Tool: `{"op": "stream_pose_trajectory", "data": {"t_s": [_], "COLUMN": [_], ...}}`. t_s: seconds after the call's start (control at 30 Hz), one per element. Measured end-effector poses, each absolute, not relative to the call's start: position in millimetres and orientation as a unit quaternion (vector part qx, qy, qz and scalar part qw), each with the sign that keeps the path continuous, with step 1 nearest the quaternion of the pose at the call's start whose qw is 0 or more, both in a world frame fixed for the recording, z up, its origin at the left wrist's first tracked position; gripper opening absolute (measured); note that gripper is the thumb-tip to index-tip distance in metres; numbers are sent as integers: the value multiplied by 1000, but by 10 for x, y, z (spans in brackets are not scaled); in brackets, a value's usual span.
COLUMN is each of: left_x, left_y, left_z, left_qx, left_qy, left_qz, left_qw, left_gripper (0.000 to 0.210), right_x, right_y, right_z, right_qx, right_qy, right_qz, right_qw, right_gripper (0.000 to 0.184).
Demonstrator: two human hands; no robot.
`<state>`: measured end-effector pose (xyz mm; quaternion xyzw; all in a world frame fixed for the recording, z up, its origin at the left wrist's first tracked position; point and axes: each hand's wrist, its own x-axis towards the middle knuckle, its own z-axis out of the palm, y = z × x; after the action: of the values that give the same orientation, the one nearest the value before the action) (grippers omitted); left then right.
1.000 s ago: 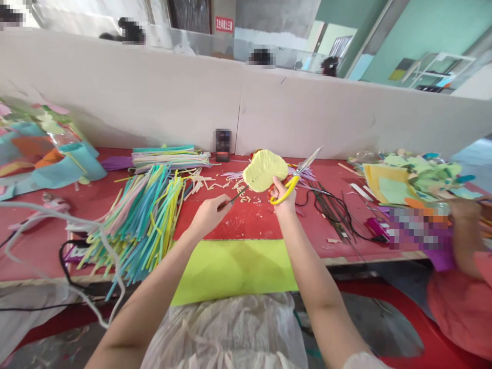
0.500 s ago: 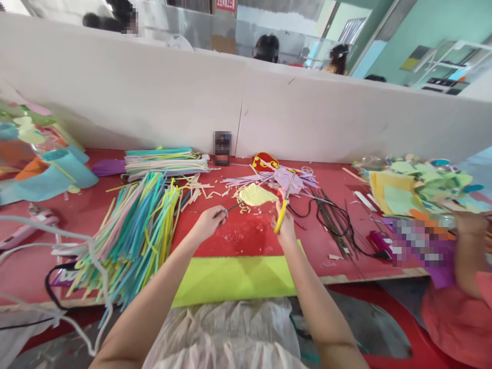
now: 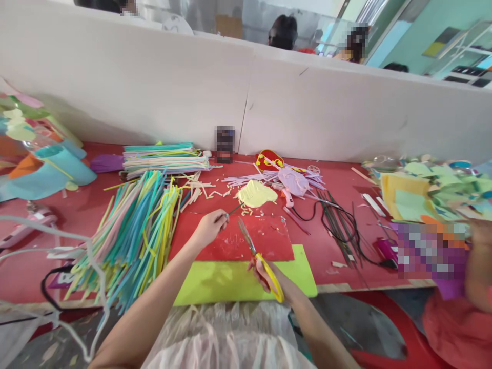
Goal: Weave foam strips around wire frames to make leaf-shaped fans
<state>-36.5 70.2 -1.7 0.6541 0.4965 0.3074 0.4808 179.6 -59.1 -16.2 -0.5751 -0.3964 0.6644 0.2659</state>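
Note:
My left hand (image 3: 213,226) pinches a thin dark stem (image 3: 235,208). At the stem's far end is a pale yellow fan-shaped piece (image 3: 257,193), held above the table with small cream scraps (image 3: 246,210) around it. In my right hand (image 3: 265,274) are yellow-handled scissors (image 3: 257,253), their blades pointing up and left over a red board (image 3: 230,241). The blades are apart from the stem and the yellow piece. Beneath the red board lies a lime green sheet (image 3: 215,282) at the table's near edge.
Bundles of coloured fuzzy strips (image 3: 142,230) lie to the left. Behind are a phone (image 3: 224,144), a red and yellow piece (image 3: 269,160) and a lilac piece (image 3: 292,181). A glue gun (image 3: 287,198) with black cord and dark stems (image 3: 338,225) lie right. A co-worker's arm (image 3: 478,256) is far right.
My right hand has drawn back toward me with the scissors, away from the yellow piece, onto the area over the green sheet. My left hand stays nearly in place with the stem.

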Motion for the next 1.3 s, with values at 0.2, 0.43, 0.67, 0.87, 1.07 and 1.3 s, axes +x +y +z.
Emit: {"op": "stream_pose_trajectory", "data": {"t_s": [0.2, 0.43, 0.67, 0.87, 1.07, 1.3], "left_x": [-344, -284, -319, -386, -384, -382], "left_y": [698, 611, 612, 637, 651, 665], "left_z": [-22, -34, -36, -150, -136, -155], "left_qx": [675, 704, 692, 697, 682, 680], "left_qy": [500, 487, 500, 459, 452, 459], "left_qz": [269, 235, 207, 208, 210, 207], "left_qw": [472, 461, 478, 510, 536, 533], "left_gripper": [21, 21, 28, 20, 20, 21], "right_x": [1662, 1589, 1542, 1524, 1547, 1559], "right_y": [-450, -396, -352, -338, -333, -373], "right_z": [-172, -170, -32, -41, -49, -44], "right_qx": [-507, -525, -550, -558, -550, -535], "right_qy": [-422, -404, -392, -369, -364, -385], "right_qz": [708, 707, 699, 704, 713, 715], "right_qw": [251, 245, 235, 238, 237, 234], "right_gripper": [54, 53, 53, 55, 56, 58]}}
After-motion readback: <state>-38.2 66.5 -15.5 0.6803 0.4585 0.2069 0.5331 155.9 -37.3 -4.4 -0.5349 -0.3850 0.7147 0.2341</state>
